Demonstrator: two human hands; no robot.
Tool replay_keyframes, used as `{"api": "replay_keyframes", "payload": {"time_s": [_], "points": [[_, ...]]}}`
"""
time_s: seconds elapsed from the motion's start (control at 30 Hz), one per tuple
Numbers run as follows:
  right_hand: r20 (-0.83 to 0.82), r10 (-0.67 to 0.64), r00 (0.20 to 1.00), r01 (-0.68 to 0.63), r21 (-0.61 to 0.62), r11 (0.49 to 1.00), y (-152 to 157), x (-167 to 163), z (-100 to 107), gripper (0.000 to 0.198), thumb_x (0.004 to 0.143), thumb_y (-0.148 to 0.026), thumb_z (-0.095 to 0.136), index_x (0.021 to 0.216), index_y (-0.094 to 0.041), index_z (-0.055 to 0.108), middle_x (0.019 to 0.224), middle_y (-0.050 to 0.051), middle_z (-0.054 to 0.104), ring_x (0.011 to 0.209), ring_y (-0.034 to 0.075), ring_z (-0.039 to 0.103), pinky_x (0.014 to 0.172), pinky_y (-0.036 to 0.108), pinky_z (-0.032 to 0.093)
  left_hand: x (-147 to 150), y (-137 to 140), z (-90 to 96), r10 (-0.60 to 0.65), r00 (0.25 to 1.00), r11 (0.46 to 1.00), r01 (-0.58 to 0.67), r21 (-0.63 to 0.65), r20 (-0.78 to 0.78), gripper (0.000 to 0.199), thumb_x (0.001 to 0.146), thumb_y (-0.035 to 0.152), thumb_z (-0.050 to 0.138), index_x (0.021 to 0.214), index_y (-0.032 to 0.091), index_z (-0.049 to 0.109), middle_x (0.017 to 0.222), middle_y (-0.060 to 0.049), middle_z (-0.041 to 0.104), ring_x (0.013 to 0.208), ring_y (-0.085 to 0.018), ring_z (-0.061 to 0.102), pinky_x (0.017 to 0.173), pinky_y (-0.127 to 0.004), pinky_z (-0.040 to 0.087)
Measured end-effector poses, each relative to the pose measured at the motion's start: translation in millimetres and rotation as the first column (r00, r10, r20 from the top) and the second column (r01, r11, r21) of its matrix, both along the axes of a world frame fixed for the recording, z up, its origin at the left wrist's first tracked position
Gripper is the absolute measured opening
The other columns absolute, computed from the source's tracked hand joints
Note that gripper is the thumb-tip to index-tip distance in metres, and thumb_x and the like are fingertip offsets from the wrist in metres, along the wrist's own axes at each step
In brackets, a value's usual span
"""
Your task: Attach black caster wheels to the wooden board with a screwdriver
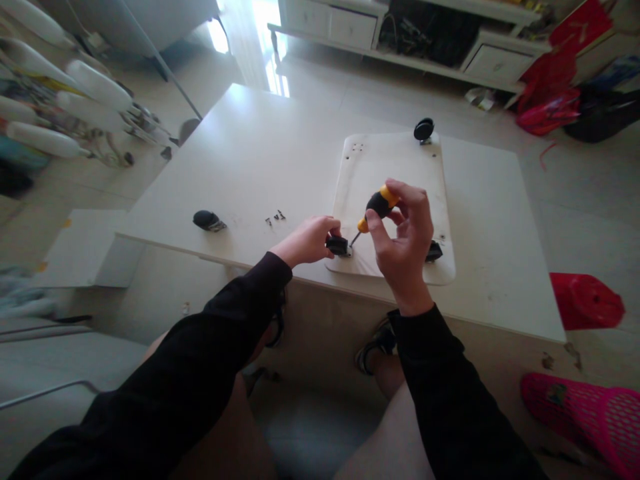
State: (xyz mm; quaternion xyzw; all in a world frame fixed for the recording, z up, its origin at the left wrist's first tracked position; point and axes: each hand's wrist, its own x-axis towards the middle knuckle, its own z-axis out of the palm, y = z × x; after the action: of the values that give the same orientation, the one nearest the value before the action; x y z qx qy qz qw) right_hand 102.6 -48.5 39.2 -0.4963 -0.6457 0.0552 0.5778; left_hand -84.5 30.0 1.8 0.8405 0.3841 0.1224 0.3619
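Observation:
My left hand (316,240) grips a black caster wheel (337,246) at the near left corner of a white board (395,180). In my right hand (407,233) is a yellow and black screwdriver (378,205), tilted, with its tip down at the caster's metal plate. Whether the tip sits in a screw is too small to tell. Another caster (424,130) stands at the board's far right corner. A third caster (434,252) at the near right corner is partly hidden by my right hand. The far left corner shows bare screw holes (357,148).
A loose caster (209,221) lies on the white table (260,153) to the left, with several small screws (275,217) between it and my left hand. Right of the table are a red plastic stool (587,301) and a pink mesh basket (590,413). A white cabinet (350,27) stands beyond.

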Motion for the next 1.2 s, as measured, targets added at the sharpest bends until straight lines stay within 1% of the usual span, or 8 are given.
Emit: {"api": "replay_keyframes", "payload": {"time_s": [0.23, 0.33, 0.5, 0.73, 0.83, 0.9, 1.03, 1.2], "points": [[-0.059, 0.087, 0.994, -0.088, -0.018, 0.996, 0.1, 2.0, -5.5, 0.052, 0.103, -0.026, 0.049, 0.154, -0.034, 0.049, 0.151, 0.01, 0.062, 0.139, 0.026, 0.067, 0.109, 0.051, 0.065, 0.1, 1.1, -2.4, 0.014, 1.0, 0.999, -0.014, -0.03, -0.001, 0.04, 0.065, 0.009, 0.095, 0.098, 0.017, 0.073, 0.099, -0.005, 0.075, 0.081, -0.019, 0.069, 0.078, -0.034, 0.056], [-0.031, 0.069, 0.997, -0.069, 0.004, 0.998, -0.3, 1.8, -1.7, 0.048, 0.103, -0.03, 0.054, 0.151, -0.035, 0.053, 0.149, 0.009, 0.062, 0.137, 0.026, 0.065, 0.103, 0.05, 0.067, 0.1, 1.1, -2.2, 0.01, 1.0, 1.0, -0.01, -0.028, 0.0, 0.038, 0.066, 0.008, 0.095, 0.095, 0.016, 0.072, 0.098, -0.006, 0.075, 0.082, -0.019, 0.069, 0.077, -0.034, 0.057], [0.022, -0.053, 0.998, 0.053, 0.023, 0.998, 0.0, 1.3, 1.8, 0.041, 0.099, -0.039, 0.07, 0.139, -0.035, 0.064, 0.132, 0.007, 0.064, 0.119, 0.024, 0.068, 0.085, 0.044, 0.07, -0.7, 0.8, -3.3, 0.014, 1.0, 1.0, -0.013, -0.026, 0.022, 0.039, 0.066, 0.007, 0.094, 0.095, 0.016, 0.071, 0.096, -0.005, 0.074, 0.08, -0.018, 0.07, 0.075, -0.032, 0.058], [0.016, 0.096, 0.995, -0.095, -0.043, 0.995, 3.0, 1.9, -1.0, 0.049, 0.107, -0.031, 0.047, 0.156, -0.033, 0.05, 0.152, 0.01, 0.064, 0.138, 0.027, 0.067, 0.104, 0.051, 0.067, -1.3, 1.0, -8.3, 0.011, 0.995, 0.998, -0.005, -0.056, 0.102, 0.035, 0.065, 0.005, 0.092, 0.091, 0.016, 0.071, 0.097, -0.006, 0.073, 0.083, -0.018, 0.07, 0.077, -0.032, 0.061], [0.026, 0.131, 0.991, -0.129, -0.071, 0.989, 3.0, 1.2, -1.4, 0.05, 0.107, -0.03, 0.045, 0.157, -0.033, 0.048, 0.156, 0.01, 0.062, 0.139, 0.026, 0.067, 0.104, 0.05, 0.067, -1.1, 1.1, -11.0, 0.011, 0.992, 0.998, -0.004, -0.057, 0.129, 0.033, 0.066, 0.006, 0.091, 0.09, 0.016, 0.07, 0.098, -0.005, 0.073, 0.083, -0.017, 0.07, 0.077, -0.032, 0.061], [0.01, 0.108, 0.994, -0.108, -0.042, 0.993, 2.5, 1.4, -2.2, 0.049, 0.107, -0.03, 0.046, 0.156, -0.035, 0.049, 0.153, 0.009, 0.063, 0.137, 0.026, 0.068, 0.104, 0.05, 0.067, -0.9, 1.0, -12.1, 0.01, 0.989, 0.998, -0.002, -0.057, 0.148, 0.033, 0.066, 0.005, 0.09, 0.09, 0.016, 0.07, 0.099, -0.006, 0.073, 0.084, -0.017, 0.07, 0.077, -0.031, 0.061], [-0.051, -0.03, 0.998, 0.031, 0.035, 0.999, 1.5, 3.8, -2.5, 0.048, 0.105, -0.031, 0.049, 0.152, -0.035, 0.052, 0.148, 0.009, 0.064, 0.136, 0.026, 0.068, 0.107, 0.053, 0.066, -1.6, 1.7, -11.2, 0.041, 0.983, 0.996, -0.025, -0.09, 0.181, 0.035, 0.067, 0.007, 0.092, 0.094, 0.015, 0.071, 0.101, -0.007, 0.074, 0.085, -0.017, 0.07, 0.078, -0.032, 0.062], [-0.127, -0.143, 0.981, 0.163, 0.157, 0.974, 3.0, 4.6, 0.7, 0.047, 0.105, -0.032, 0.051, 0.152, -0.036, 0.052, 0.148, 0.01, 0.061, 0.137, 0.027, 0.067, 0.103, 0.046, 0.067, -6.3, 6.1, -7.9, 0.096, 0.973, 0.987, -0.065, -0.147, 0.211, 0.033, 0.068, 0.005, 0.09, 0.091, 0.015, 0.068, 0.1, -0.008, 0.076, 0.086, -0.018, 0.072, 0.078, -0.033, 0.064]]}}
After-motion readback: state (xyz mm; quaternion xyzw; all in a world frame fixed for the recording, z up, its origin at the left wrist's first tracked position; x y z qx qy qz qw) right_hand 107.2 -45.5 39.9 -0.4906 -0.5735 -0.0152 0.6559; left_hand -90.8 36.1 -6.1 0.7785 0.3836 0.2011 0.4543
